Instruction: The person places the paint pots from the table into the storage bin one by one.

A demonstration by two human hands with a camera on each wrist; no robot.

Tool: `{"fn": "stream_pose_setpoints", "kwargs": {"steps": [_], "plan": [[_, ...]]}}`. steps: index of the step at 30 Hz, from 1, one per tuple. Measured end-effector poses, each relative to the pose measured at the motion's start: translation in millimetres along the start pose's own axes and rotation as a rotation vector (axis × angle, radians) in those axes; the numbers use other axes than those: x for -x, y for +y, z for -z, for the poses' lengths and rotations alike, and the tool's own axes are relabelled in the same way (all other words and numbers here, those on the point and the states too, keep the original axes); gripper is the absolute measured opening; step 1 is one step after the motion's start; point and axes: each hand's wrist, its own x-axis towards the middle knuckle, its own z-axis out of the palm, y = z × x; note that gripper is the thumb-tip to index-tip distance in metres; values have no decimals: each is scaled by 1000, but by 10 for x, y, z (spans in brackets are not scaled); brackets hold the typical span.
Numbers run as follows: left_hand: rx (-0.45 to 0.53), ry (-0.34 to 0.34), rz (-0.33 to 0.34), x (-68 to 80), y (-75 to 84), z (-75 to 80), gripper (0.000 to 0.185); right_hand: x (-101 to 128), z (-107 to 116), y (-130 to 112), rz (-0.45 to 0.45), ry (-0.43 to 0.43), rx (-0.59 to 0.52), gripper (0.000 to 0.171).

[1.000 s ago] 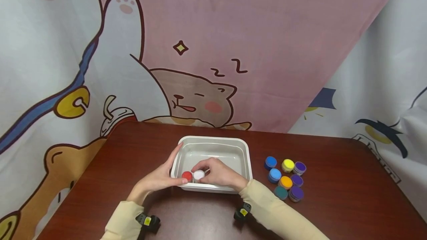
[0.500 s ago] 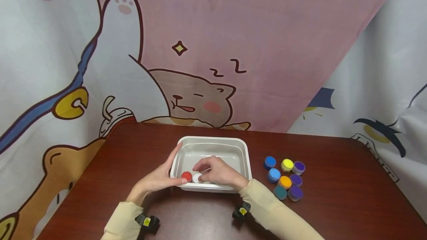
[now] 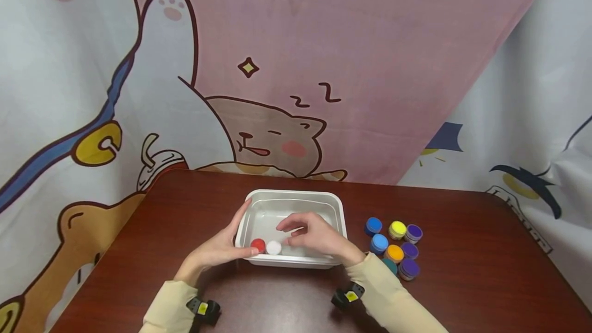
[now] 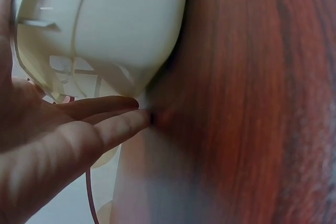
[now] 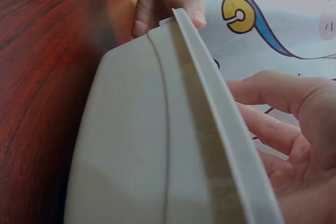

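In the head view a white plastic tub (image 3: 296, 259) stands on the table. My left hand (image 3: 219, 248) holds its near left corner, the thumb over the front rim and the fingers along the outer left side. The left wrist view shows those fingers (image 4: 118, 124) against the tub's wall. Inside, near the front left, a small jar with a red top (image 3: 258, 245) sits beside one with a white top (image 3: 274, 247). My right hand (image 3: 314, 233) hovers over the tub, right of the white-topped jar, its fingers loosely bent around nothing.
Right of the tub, several similar small jars stand grouped on the table (image 3: 462, 251), among them a yellow one (image 3: 397, 229), an orange one (image 3: 395, 254) and a light blue one (image 3: 379, 243). A cartoon-printed cloth (image 3: 393, 66) hangs behind the table.
The right hand has let go of the white-topped jar, which now sits beside the red-topped one, and has moved to the right. The left hand has stayed on the tub's corner.
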Motion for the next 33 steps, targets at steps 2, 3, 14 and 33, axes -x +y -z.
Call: {"fn": "stream_pose_setpoints", "kwargs": {"steps": [2,3,14,33], "plan": [[-9,3,8,0,-2,0,110,22,31,3,10,0,4,25],[-12,3,11,-1,-3,1,110,35,48,2,12,1,5,25],[-44,7,-3,-5,-11,6,110,221,241,-34,-40,18,-1,24],[-77,5,-15,9,-10,16,109,580,647,28,-98,106,49,21]]}}
